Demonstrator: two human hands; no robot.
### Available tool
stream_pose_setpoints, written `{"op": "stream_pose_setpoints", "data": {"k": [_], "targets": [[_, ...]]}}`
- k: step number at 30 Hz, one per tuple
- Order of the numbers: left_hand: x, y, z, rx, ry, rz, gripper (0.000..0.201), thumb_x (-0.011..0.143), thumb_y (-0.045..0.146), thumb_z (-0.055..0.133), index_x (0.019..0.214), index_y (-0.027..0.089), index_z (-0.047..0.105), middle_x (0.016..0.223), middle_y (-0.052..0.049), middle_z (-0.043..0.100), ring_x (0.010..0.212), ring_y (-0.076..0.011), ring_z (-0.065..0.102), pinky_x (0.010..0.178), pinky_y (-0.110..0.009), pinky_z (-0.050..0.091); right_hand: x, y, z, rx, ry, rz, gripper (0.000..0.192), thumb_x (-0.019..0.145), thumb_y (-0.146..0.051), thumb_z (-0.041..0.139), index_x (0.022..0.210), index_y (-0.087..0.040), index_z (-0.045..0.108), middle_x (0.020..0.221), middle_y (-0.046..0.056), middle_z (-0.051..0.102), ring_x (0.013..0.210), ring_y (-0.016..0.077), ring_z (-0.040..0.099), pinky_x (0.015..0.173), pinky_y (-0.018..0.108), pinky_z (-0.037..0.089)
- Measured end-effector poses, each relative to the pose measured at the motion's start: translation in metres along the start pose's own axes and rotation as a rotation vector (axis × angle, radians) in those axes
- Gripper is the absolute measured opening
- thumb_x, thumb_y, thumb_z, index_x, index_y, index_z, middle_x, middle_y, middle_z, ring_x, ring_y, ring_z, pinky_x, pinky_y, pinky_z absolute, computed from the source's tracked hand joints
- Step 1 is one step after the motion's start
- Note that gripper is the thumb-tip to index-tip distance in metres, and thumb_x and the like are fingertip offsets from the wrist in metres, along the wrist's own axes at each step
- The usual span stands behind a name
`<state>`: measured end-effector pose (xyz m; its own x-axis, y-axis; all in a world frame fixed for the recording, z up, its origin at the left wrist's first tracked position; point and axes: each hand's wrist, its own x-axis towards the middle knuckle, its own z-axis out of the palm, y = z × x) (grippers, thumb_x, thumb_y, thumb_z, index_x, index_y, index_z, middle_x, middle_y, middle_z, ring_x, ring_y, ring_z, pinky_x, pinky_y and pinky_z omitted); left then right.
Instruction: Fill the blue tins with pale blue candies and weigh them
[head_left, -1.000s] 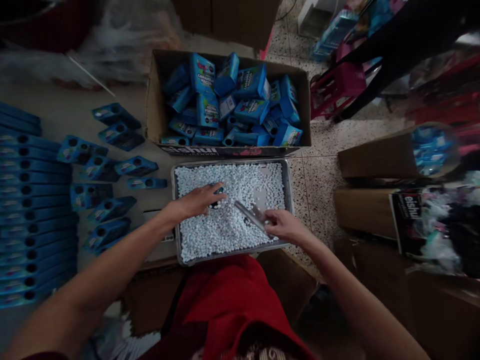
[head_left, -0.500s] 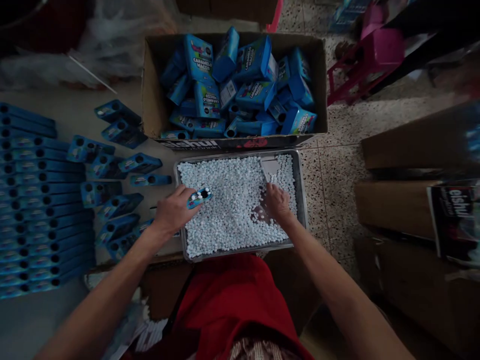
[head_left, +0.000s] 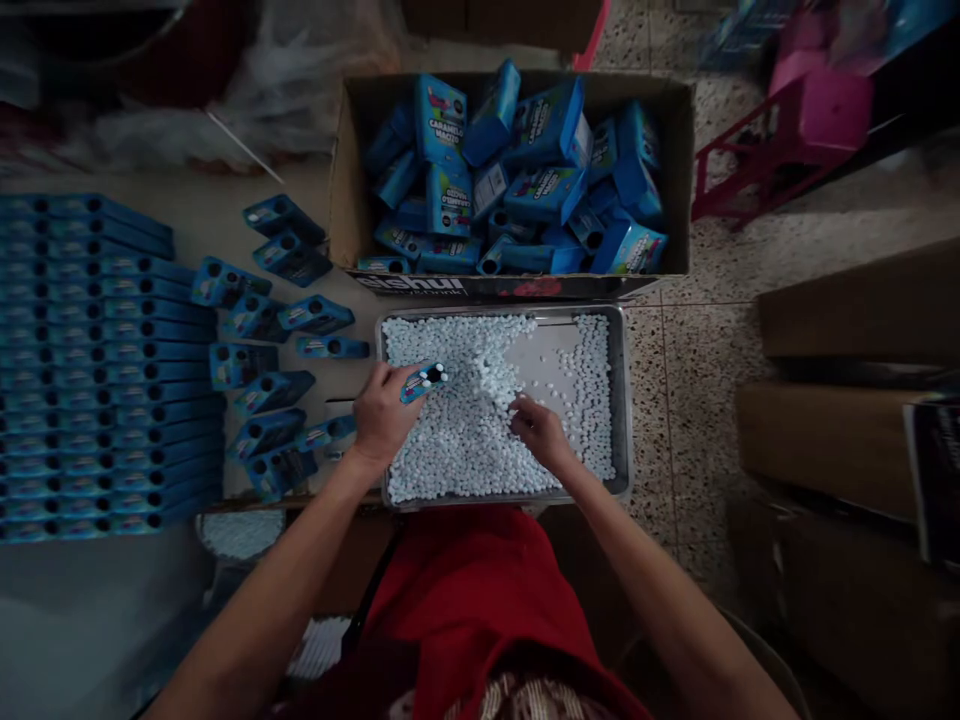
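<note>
A metal tray full of small white pellets lies in front of me, with a bare patch of metal at its upper right. My left hand is at the tray's left edge and holds a small blue box whose holes show white pellets. My right hand rests on the pellets in the middle of the tray, fingers bent down beside a small heap. Anything it may hold is hidden.
Behind the tray stands an open cardboard carton heaped with blue boxes. Rows of flat blue boxes and several loose ones cover the table on the left. Brown cartons stand on the right, a pink stool beyond them.
My right hand swept from the tray's upper right back toward the middle, leaving bare metal and a heap. The left hand still holds the blue box. The view shifted left.
</note>
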<state>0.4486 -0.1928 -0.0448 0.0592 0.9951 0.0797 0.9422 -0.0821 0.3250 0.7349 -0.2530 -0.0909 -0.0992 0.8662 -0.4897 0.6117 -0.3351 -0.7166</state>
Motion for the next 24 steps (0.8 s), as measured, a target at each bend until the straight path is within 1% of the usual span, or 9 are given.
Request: {"op": "stream_pose_setpoints", "data": {"k": [3,5,8,10,13,16,21,24], "targets": [[0.009,0.000,0.003,-0.006,-0.011,0.032,0.031,0.082,0.024,0.075,0.113,0.023,0.077,0.098,-0.006,0.063,0.091,-0.0235,0.066,0.079,-0.030,0.052,-0.013,-0.018,-0.015,0.107,-0.107,-0.074,0.035,0.082,-0.020,0.055,0.114,-0.019,0.072,0.075,-0.002,0.071,0.067,0.0141,0.061,0.066,0.022,0.042],[0.011,0.002,0.005,-0.012,-0.031,0.055,0.032,0.083,0.023,0.073,0.115,0.024,0.077,0.099,-0.006,0.062,0.092,-0.0229,0.066,0.080,-0.030,0.052,-0.016,-0.036,-0.027,0.062,-0.159,-0.076,0.037,0.080,-0.018,0.056,0.112,-0.019,0.074,0.071,-0.002,0.070,0.065,0.0139,0.060,0.064,0.023,0.040],[0.010,0.005,0.004,0.001,-0.073,0.105,0.040,0.083,0.019,0.070,0.122,0.027,0.075,0.104,-0.006,0.062,0.096,-0.0228,0.065,0.084,-0.030,0.052,-0.015,-0.068,-0.046,-0.046,-0.202,-0.059,0.037,0.075,-0.016,0.057,0.106,-0.017,0.078,0.068,-0.001,0.070,0.064,0.0144,0.061,0.061,0.023,0.038],[0.007,0.006,0.003,0.022,-0.099,0.132,0.042,0.082,0.018,0.071,0.123,0.028,0.074,0.105,-0.006,0.062,0.098,-0.0235,0.064,0.084,-0.031,0.052,-0.014,-0.089,-0.057,-0.075,-0.245,-0.034,0.033,0.071,-0.016,0.060,0.099,-0.016,0.079,0.066,0.000,0.071,0.062,0.0144,0.061,0.057,0.023,0.037],[0.004,0.007,0.002,0.032,-0.124,0.150,0.041,0.082,0.017,0.071,0.121,0.027,0.074,0.106,-0.007,0.062,0.099,-0.0247,0.063,0.083,-0.031,0.051,-0.014,-0.113,-0.069,-0.009,-0.354,0.083,0.026,0.069,-0.018,0.062,0.090,-0.015,0.077,0.060,0.000,0.068,0.051,0.0129,0.058,0.050,0.023,0.037],[0.001,0.009,0.003,0.004,-0.139,0.166,0.041,0.081,0.015,0.071,0.120,0.026,0.074,0.107,-0.008,0.062,0.099,-0.0254,0.063,0.082,-0.032,0.051,-0.016,-0.126,-0.074,0.080,-0.411,0.193,0.020,0.068,-0.018,0.064,0.085,-0.015,0.074,0.054,-0.002,0.066,0.042,0.0118,0.056,0.044,0.022,0.038],[0.001,0.015,0.004,-0.031,-0.160,0.189,0.045,0.080,0.011,0.069,0.122,0.029,0.074,0.108,-0.009,0.062,0.099,-0.0260,0.062,0.082,-0.033,0.051,-0.023,-0.137,-0.083,0.111,-0.419,0.221,0.015,0.068,-0.016,0.063,0.078,-0.016,0.075,0.049,-0.003,0.061,0.040,0.0108,0.056,0.042,0.020,0.038],[0.003,0.016,0.003,-0.070,-0.185,0.231,0.046,0.079,0.010,0.068,0.121,0.027,0.075,0.106,-0.009,0.063,0.101,-0.0263,0.061,0.087,-0.034,0.051,-0.035,-0.134,-0.088,0.153,-0.423,0.238,0.017,0.070,-0.017,0.064,0.082,-0.016,0.075,0.051,-0.003,0.062,0.041,0.0108,0.055,0.043,0.021,0.039]]}}
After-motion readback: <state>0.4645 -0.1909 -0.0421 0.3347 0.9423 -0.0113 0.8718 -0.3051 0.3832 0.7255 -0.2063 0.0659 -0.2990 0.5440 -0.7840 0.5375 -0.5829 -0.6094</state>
